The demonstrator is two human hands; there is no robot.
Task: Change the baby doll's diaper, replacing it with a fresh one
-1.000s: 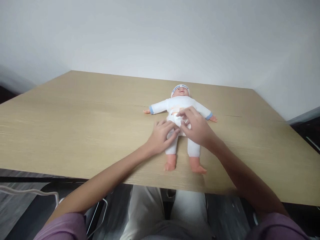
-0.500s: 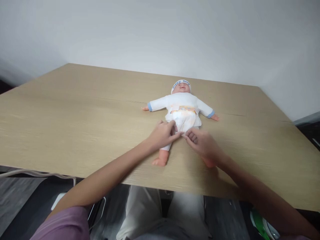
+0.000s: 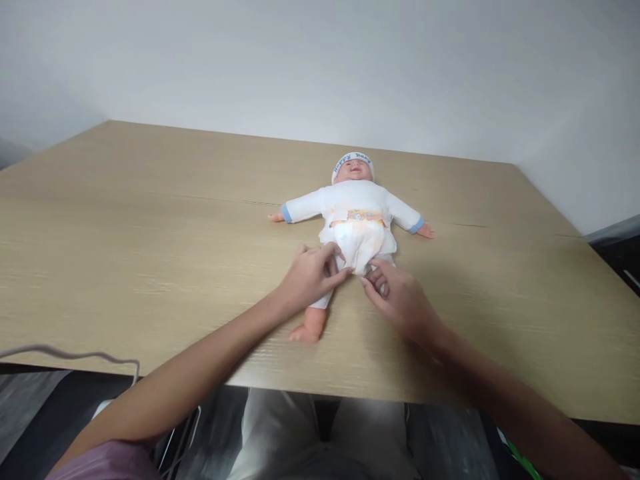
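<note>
A baby doll (image 3: 350,197) lies on its back, arms spread, wearing a white suit with blue cuffs and a white cap with blue lettering. Around its hips is a white diaper (image 3: 357,240) with an orange printed band at the waist. At the doll's left-hand-side leg opening, my left hand (image 3: 317,270) pinches the diaper's edge between thumb and fingers. My right hand (image 3: 395,290) has its fingers curled at the diaper's crotch, thumb and forefinger on the lower edge. One bare foot shows below my left hand; my right hand and forearm hide the other.
The doll rests on a wooden table (image 3: 175,267) with a seam across it, and a white wall (image 3: 300,67) stands behind. A cable (image 3: 70,353) runs over the table's front left edge. Something green (image 3: 523,460) shows under my right forearm.
The view has shifted slightly, so the doll sits a little further left. My right thumb and forefinger have parted a bit at the diaper's edge; my left hand stays at the leg opening.
</note>
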